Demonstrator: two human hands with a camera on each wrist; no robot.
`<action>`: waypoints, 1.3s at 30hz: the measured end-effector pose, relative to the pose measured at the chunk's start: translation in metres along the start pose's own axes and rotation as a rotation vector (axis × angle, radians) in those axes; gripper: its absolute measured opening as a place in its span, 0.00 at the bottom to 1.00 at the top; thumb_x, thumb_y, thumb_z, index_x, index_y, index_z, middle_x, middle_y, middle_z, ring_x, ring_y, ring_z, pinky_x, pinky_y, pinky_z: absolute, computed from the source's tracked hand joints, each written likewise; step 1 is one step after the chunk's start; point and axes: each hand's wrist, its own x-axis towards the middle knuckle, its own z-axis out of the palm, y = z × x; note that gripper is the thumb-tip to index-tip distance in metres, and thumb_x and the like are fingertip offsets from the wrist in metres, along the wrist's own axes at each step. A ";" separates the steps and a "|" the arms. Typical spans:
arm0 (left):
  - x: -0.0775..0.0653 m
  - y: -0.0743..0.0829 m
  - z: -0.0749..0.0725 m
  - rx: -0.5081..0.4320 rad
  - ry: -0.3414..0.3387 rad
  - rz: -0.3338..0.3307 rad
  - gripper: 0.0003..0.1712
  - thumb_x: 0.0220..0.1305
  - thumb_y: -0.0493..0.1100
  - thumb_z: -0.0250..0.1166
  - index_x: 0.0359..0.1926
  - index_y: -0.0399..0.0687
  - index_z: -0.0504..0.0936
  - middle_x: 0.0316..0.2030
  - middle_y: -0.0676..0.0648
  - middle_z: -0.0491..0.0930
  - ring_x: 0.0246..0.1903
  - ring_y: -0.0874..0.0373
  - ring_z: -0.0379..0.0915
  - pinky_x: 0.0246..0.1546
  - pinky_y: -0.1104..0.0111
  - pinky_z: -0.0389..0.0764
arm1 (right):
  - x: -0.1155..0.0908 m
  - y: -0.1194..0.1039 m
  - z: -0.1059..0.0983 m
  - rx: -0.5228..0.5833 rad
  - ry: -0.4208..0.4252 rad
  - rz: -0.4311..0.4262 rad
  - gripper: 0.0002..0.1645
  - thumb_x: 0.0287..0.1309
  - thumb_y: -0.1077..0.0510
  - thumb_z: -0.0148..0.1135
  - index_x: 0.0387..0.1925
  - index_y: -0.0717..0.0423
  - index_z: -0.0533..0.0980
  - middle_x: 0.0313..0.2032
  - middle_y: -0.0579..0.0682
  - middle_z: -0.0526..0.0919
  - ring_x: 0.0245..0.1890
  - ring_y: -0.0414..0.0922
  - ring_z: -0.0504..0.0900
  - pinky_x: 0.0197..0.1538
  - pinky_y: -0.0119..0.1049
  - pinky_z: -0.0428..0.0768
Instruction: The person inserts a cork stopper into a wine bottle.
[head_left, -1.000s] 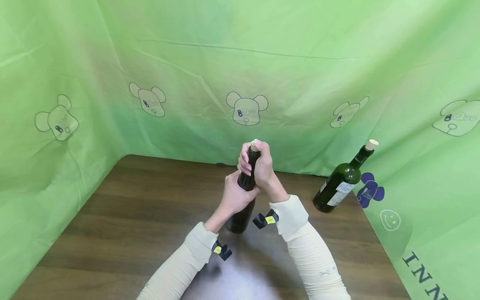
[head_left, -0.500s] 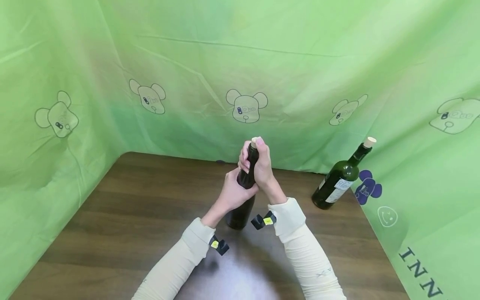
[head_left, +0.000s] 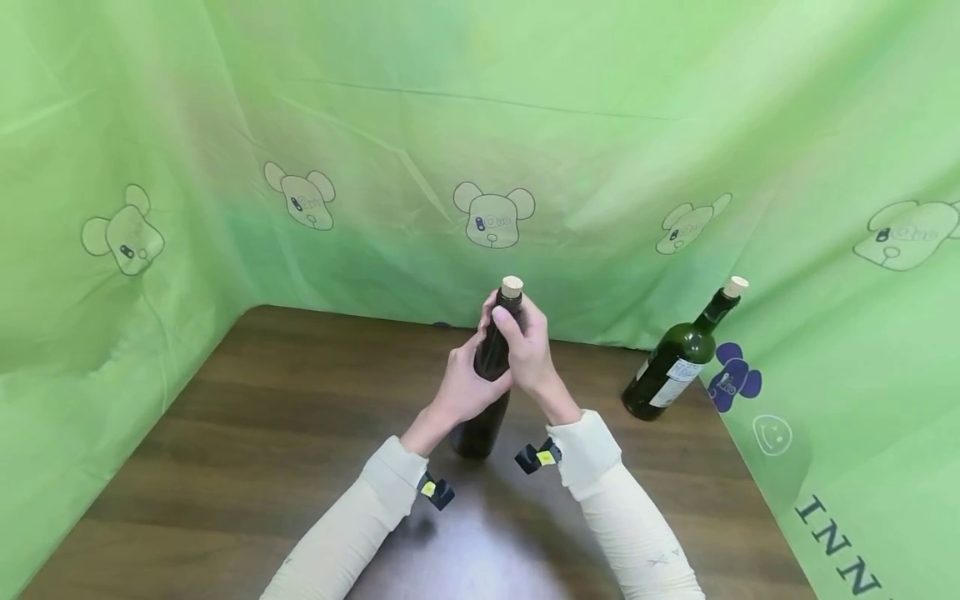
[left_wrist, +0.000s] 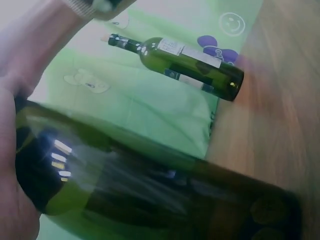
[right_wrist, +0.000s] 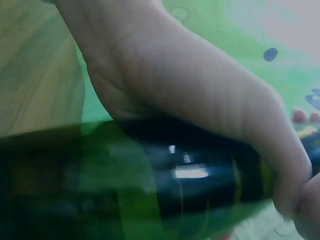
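A dark green wine bottle (head_left: 480, 432) stands on the table, leaning slightly away from the person in the head view. Pale cork (head_left: 512, 287) projects from its mouth. Around the bottle's shoulder, the left hand (head_left: 460, 385) grips with its thumb across the near side. Higher up, the right hand (head_left: 532, 354) holds the neck, its thumb lying on the glass just below the cork. Fingers behind the neck are partly hidden. Up close, the left wrist view shows the bottle's glass body (left_wrist: 150, 185); in the right wrist view the left hand (right_wrist: 200, 85) crosses the bottle (right_wrist: 200, 170).
Another green wine bottle (head_left: 684, 350), labelled and topped with a cork (head_left: 736, 287), stands at the right back of the wooden table (head_left: 262, 433). Green printed cloth (head_left: 390, 150) hangs behind and along both sides.
The right thumb has come off the top of the cork and down onto the neck, so the cork now shows fully. The left hand keeps its grip on the shoulder.
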 end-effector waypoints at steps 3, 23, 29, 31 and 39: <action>-0.001 -0.003 0.000 -0.067 -0.081 -0.008 0.25 0.49 0.35 0.68 0.51 0.40 0.74 0.38 0.44 0.82 0.35 0.59 0.78 0.39 0.67 0.78 | -0.006 -0.003 -0.010 -0.097 -0.003 0.050 0.09 0.58 0.69 0.53 0.39 0.72 0.71 0.32 0.63 0.76 0.30 0.51 0.78 0.38 0.37 0.78; -0.015 -0.033 -0.008 -0.147 -0.260 -0.088 0.27 0.59 0.42 0.64 0.59 0.45 0.69 0.48 0.46 0.78 0.49 0.56 0.74 0.51 0.58 0.73 | -0.009 -0.011 -0.042 -0.315 0.047 0.059 0.13 0.59 0.68 0.57 0.45 0.72 0.73 0.39 0.64 0.80 0.40 0.50 0.80 0.43 0.36 0.80; -0.019 -0.043 -0.022 -0.083 -0.237 -0.078 0.19 0.67 0.39 0.55 0.57 0.39 0.70 0.50 0.41 0.77 0.53 0.44 0.71 0.55 0.55 0.69 | -0.003 0.004 -0.072 -0.367 0.153 0.057 0.14 0.59 0.66 0.57 0.45 0.72 0.73 0.40 0.62 0.79 0.41 0.44 0.79 0.46 0.35 0.79; -0.020 -0.045 -0.029 -0.039 -0.235 -0.105 0.18 0.68 0.41 0.53 0.57 0.42 0.71 0.49 0.44 0.77 0.53 0.46 0.72 0.55 0.57 0.70 | 0.001 0.009 -0.084 -0.393 0.183 0.056 0.14 0.60 0.65 0.57 0.45 0.71 0.73 0.40 0.62 0.79 0.42 0.42 0.79 0.47 0.35 0.78; -0.035 -0.084 -0.048 0.091 -0.230 -0.167 0.19 0.69 0.53 0.51 0.56 0.53 0.72 0.50 0.50 0.77 0.53 0.57 0.71 0.57 0.52 0.67 | 0.011 0.023 -0.134 -0.532 0.301 0.123 0.19 0.62 0.57 0.56 0.48 0.68 0.72 0.44 0.61 0.79 0.43 0.38 0.77 0.49 0.34 0.77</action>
